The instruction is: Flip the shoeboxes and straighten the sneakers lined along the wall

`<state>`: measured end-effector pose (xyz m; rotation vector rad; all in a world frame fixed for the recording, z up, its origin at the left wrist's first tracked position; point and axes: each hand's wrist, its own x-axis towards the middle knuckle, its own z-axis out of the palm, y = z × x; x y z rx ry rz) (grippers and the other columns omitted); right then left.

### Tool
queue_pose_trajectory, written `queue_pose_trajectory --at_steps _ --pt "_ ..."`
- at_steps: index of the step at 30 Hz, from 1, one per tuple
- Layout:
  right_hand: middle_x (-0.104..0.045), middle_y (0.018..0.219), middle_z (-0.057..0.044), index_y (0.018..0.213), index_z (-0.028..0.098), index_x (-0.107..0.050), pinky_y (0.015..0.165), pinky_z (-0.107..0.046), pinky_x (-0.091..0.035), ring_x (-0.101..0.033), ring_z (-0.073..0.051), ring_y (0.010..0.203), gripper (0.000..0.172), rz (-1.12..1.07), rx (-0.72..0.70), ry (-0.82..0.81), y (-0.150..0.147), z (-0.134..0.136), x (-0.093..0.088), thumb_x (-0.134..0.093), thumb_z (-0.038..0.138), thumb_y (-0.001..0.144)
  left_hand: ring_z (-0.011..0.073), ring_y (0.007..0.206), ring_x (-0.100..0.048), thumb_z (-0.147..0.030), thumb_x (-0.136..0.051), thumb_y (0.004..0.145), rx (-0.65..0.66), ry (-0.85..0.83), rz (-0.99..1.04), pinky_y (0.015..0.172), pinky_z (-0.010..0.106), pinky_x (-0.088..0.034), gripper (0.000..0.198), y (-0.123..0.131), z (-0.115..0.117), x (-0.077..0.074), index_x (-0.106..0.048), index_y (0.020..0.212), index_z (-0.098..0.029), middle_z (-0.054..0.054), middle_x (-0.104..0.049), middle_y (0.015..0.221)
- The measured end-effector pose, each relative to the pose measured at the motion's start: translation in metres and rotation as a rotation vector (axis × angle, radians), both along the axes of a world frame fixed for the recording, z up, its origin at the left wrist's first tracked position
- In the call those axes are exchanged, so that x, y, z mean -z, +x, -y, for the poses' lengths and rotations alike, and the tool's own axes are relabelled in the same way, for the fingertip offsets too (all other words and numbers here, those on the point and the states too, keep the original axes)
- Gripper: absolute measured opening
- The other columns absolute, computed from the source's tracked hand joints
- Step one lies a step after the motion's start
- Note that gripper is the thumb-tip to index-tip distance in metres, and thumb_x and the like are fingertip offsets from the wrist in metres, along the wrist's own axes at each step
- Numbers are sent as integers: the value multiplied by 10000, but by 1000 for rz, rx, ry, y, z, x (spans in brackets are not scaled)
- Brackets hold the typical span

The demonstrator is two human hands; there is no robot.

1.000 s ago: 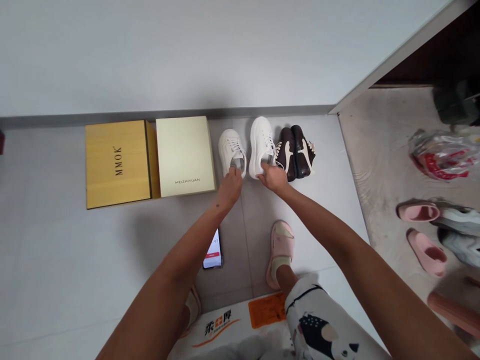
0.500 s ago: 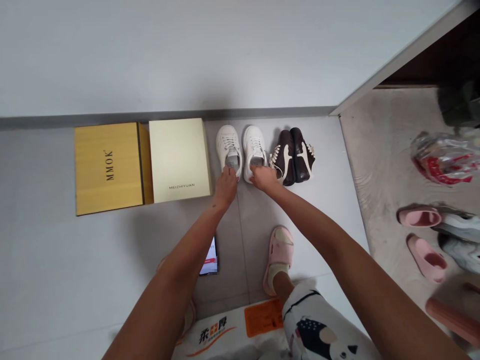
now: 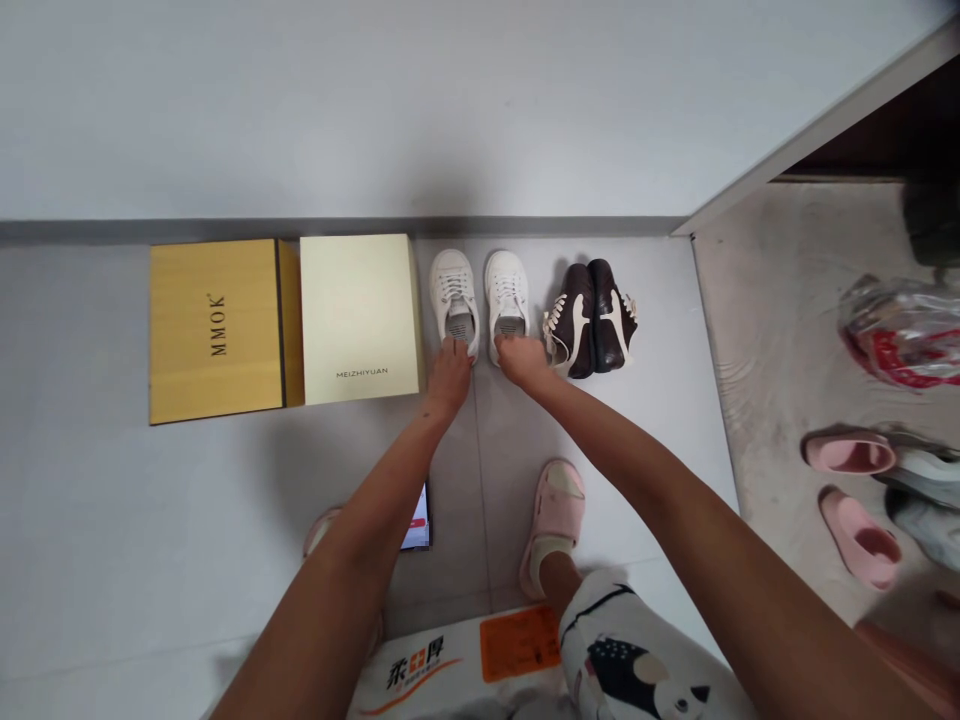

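Two white sneakers stand side by side on the grey floor, toes to the wall. My left hand (image 3: 450, 372) grips the heel of the left white sneaker (image 3: 453, 293), fingers closed on its back rim. At the heel of the right white sneaker (image 3: 507, 294) my right hand (image 3: 519, 358) holds on the same way. A pair of dark brown shoes with cream stripes (image 3: 591, 316) sits just to the right, apart from the white pair.
A cream shoebox (image 3: 358, 316) and a yellow shoebox (image 3: 216, 328) lie left of the sneakers, against the baseboard. A phone (image 3: 418, 522) lies on the floor under my left arm. My foot wears a pink slipper (image 3: 558, 512). Pink slippers (image 3: 855, 490) and a plastic bag (image 3: 904, 332) lie at right.
The right white sneaker, tilted and lifted a second ago, now stands flat beside the left one. Both hands stay at the heels and have drawn the pair slightly left.
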<state>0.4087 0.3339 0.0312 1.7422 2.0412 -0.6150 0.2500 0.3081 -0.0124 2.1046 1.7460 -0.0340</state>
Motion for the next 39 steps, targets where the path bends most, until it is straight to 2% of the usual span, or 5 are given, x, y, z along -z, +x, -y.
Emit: queue_pose_trajectory --at_steps 8,15,20,28,39 --pt "-654 1387 -187 1355 162 -626 991 -396 -534 -645 -313 1226 384 -189 78 135 30 22 -13 -559 363 1035 297 1302 -563 -254 -521 1030 -78 140 123 1088 430 -471 355 16 18 -10 -520 1356 -113 228 -582 1352" --pt "-662 1331 -195 1341 131 -638 1092 -466 -471 -602 -330 1259 473 -202 499 390 173 47 -5 -657 380 940 245 1311 -571 -201 -539 1007 154 -88 511 1128 398 -450 424 115 52 3 -526 1425 -129 183 -631 1355" --pt "-714 1207 -162 1242 110 -689 973 -416 -536 -679 -307 1105 630 -160 784 89 240 54 23 -897 314 683 295 1299 -598 -181 -664 930 16 -232 452 1115 456 -438 437 166 40 34 -587 1356 -125 188 -665 1329" --pt "-715 833 -22 952 175 -686 739 -307 -506 -639 -199 765 307 -325 627 200 246 55 34 -845 381 790 294 1169 -671 -300 -595 1007 213 -258 317 985 391 -516 263 172 8 11 -651 1231 -175 136 -729 1198" --pt "-723 1195 -179 1286 190 -619 919 -379 -502 -676 -307 1096 366 170 291 173 194 26 -1 -676 354 964 278 1236 -627 -14 -429 975 297 -167 123 1002 380 -532 404 191 -29 -47 -609 1309 -152 152 -710 1142"
